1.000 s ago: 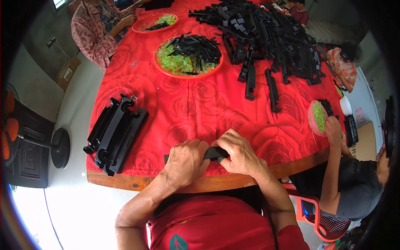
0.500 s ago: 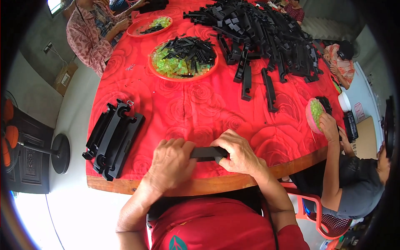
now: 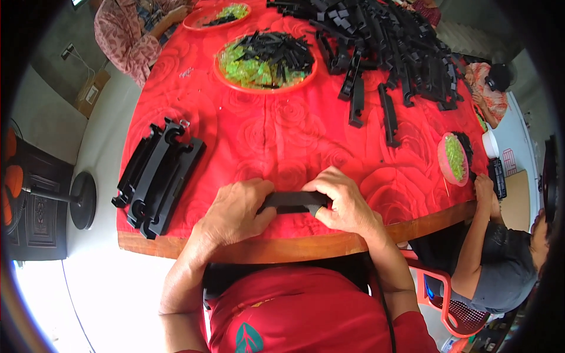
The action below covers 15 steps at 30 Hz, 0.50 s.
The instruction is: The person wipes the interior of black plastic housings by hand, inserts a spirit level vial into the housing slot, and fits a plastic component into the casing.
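Observation:
A long black plastic part (image 3: 289,202) lies crosswise between my two hands, near the front edge of the table. My left hand (image 3: 236,212) grips its left end, with fingers curled over it and thumb beneath. At the other end my right hand (image 3: 341,200) is closed round it, thumb on the near side. My fingers cover both ends of the part. To the left of my left hand, several similar black parts with hooked, notched ends (image 3: 158,179) lie side by side on the red cloth.
Beyond my hands stands a red plate (image 3: 265,89) of yellow-green pieces and thin black strips. A heap of black parts (image 3: 382,47) covers the back right. A second plate (image 3: 191,21) sits far left. On the right, a co-worker's hand (image 3: 484,187) is near a pink bowl (image 3: 444,160).
My view has tilted, so the table's contents sit higher in it. Both hands still hold the black part. The co-worker's hand has left the pink bowl and moved lower right.

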Available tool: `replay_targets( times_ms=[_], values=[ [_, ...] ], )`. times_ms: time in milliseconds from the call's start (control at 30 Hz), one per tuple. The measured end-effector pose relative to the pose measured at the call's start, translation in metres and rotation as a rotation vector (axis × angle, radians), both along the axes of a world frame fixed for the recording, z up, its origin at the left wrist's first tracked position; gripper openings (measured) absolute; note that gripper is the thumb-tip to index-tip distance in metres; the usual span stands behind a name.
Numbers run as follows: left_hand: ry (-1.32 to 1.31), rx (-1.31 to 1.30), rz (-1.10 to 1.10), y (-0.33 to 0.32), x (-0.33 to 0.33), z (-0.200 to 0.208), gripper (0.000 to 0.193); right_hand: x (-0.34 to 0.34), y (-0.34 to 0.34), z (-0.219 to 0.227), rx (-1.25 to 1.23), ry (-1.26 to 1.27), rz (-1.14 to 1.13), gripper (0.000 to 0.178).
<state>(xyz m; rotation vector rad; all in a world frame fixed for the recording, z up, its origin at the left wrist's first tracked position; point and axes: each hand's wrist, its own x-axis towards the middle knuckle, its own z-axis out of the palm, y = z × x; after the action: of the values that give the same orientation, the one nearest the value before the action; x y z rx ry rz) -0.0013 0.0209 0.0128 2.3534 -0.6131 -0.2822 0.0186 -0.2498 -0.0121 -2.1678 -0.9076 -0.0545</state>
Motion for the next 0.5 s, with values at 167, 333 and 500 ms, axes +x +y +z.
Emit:
replay_targets(
  times_ms=[167,333,500],
  values=[
    [0.023,-0.049,0.007,0.0007,0.0023,-0.0011,0.023,0.0007,-0.0015,0.0006,0.003,0.074,-0.004,0.030],
    [-0.012,0.011,0.031,-0.0036,0.0008,0.0005,0.022,0.0003,-0.0025,0.0001,0.002,0.091,-0.007,0.030],
    [0.064,-0.031,0.024,-0.0035,0.0016,-0.0005,0.026,-0.0016,-0.0047,0.0024,-0.001,0.127,-0.019,0.030]
  ],
)
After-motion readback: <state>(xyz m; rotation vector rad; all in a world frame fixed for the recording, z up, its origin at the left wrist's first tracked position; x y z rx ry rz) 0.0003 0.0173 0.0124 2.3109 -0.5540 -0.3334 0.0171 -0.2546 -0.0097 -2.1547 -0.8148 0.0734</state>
